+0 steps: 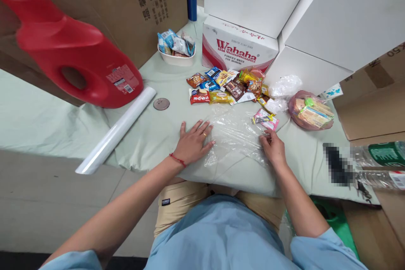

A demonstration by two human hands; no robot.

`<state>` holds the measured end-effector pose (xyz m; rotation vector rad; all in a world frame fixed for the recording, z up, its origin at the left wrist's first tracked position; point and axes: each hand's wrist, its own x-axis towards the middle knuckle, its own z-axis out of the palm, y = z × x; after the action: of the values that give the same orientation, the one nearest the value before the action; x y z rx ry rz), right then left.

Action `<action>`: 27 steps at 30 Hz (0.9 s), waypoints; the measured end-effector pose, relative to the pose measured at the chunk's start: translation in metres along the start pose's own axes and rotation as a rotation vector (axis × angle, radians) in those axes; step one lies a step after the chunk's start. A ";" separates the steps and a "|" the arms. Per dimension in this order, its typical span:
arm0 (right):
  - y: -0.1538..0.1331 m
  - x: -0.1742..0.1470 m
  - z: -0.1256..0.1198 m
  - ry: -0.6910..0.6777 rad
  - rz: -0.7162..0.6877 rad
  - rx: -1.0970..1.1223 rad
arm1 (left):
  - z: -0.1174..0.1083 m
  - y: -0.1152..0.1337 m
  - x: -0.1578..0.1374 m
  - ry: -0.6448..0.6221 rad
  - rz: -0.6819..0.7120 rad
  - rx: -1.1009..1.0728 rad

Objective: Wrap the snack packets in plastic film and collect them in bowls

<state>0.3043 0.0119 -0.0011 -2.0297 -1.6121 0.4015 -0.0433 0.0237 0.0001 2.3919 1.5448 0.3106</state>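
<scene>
A thin sheet of clear plastic film (236, 137) lies wrinkled on the cloth-covered table in front of me; whether it is a bag or a single sheet I cannot tell. My left hand (194, 141) rests flat on its left edge, fingers spread. At the right edge, my right hand (274, 148) has its fingers curled and pinched on the film. Just beyond the film is a pile of wrapped snacks (234, 87). A pink snack packet (268, 122) lies close to my right fingertips.
A white roll (117, 130), a round brown disc (161, 103) and a large red jug (82, 55) are at left. Behind stand a snack-filled white bowl (177, 60) and a Wahaba carton (237, 46). Rightward are crumpled plastic (286, 86), a reddish bowl (294, 120) and bottles (382, 154).
</scene>
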 end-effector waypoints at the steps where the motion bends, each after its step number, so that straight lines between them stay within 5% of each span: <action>1: 0.000 0.000 -0.005 -0.003 -0.026 -0.066 | -0.001 0.000 0.000 -0.023 0.015 0.016; 6: -0.022 -0.003 -0.025 0.078 -0.363 -0.197 | -0.005 0.001 -0.003 -0.116 0.055 0.091; 10: -0.040 -0.013 -0.027 -0.468 -0.744 -0.096 | -0.011 -0.012 -0.005 -0.232 0.087 0.100; 12: -0.039 -0.017 -0.029 -0.668 -0.781 -0.088 | -0.016 -0.022 -0.006 -0.301 0.107 0.090; 15: -0.031 -0.012 -0.040 -0.781 -0.732 -0.006 | -0.022 -0.035 -0.007 -0.379 0.138 0.080; 18: -0.029 0.015 -0.055 -0.707 -0.697 0.109 | -0.027 -0.040 -0.007 -0.430 0.156 0.070; 21: -0.036 0.060 -0.056 -0.445 -0.622 0.095 | -0.029 -0.040 -0.005 -0.459 0.159 0.058; 27: -0.064 0.148 -0.005 -0.199 -0.606 -0.377 | -0.029 -0.040 -0.005 -0.468 0.153 0.061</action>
<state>0.2921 0.1637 0.0512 -1.6502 -2.4643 0.0761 -0.0883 0.0383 0.0135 2.4043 1.1764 -0.2568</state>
